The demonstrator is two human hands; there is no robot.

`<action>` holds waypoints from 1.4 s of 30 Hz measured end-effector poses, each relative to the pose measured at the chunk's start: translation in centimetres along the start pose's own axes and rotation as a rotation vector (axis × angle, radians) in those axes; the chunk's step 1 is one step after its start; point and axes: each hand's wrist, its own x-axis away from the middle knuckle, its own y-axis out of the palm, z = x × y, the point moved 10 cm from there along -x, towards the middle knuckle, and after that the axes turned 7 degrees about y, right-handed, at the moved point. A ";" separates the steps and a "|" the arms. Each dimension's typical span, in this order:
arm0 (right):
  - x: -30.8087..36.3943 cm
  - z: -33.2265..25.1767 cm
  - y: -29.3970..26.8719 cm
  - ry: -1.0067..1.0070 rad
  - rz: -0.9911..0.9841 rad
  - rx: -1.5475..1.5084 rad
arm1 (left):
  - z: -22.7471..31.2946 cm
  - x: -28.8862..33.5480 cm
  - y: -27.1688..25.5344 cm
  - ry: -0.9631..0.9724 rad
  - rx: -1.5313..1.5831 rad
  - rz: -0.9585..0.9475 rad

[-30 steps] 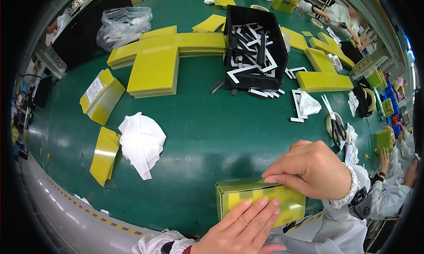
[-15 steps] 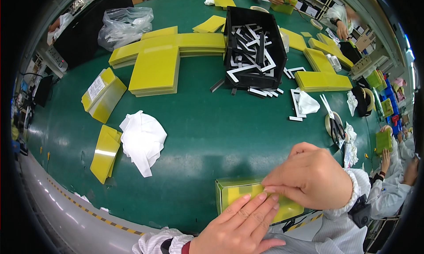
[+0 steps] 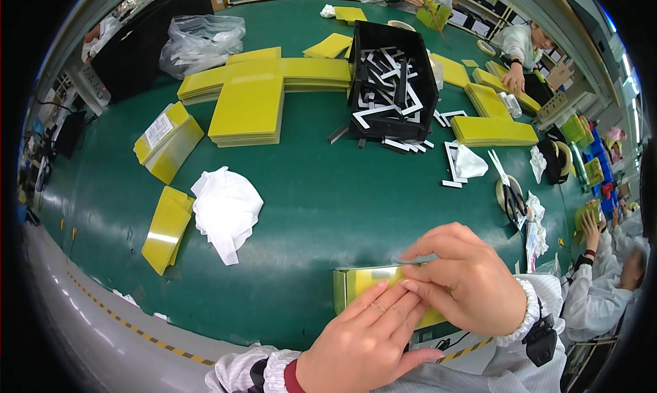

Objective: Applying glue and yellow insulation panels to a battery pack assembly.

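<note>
Down near the front edge of the green worktop (image 3: 321, 208) lay a shiny stack of yellow flat sheets (image 3: 363, 283). The left hand (image 3: 369, 345) lay flat on top of it, fingers straight, pressing it down. The right hand (image 3: 469, 277) pinched a thin clear strip at the stack's far edge. The two hands touched. A crumpled white cloth (image 3: 226, 208) sat further left, well apart.

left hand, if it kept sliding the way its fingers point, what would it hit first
The left hand lies flat on the yellow wrapped pack, fingers pointing up and to the right. The first thing in that line looks to be the right hand, whose fingers already seem to touch its fingertips, though depth is unclear.
</note>
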 end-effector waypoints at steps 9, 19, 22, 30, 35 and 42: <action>0.5 -0.3 -0.6 -0.010 0.089 -0.056 | -0.1 0.7 0.9 0.009 -0.014 0.036; 0.9 -2.3 -0.4 -0.020 -0.007 0.005 | -0.1 0.8 0.6 0.078 -0.017 0.088; 0.2 -0.3 -1.5 -0.023 0.089 0.025 | -0.2 0.6 0.5 0.061 -0.012 0.079; -1.3 6.0 2.2 0.354 -0.126 -0.508 | -0.3 0.6 0.5 0.076 -0.024 0.094; -1.0 5.0 1.8 0.268 -0.107 -0.471 | -0.1 0.5 0.5 0.077 -0.024 0.080; -1.0 5.1 1.9 0.262 -0.110 -0.461 | 1.2 1.6 -1.2 0.103 0.031 0.032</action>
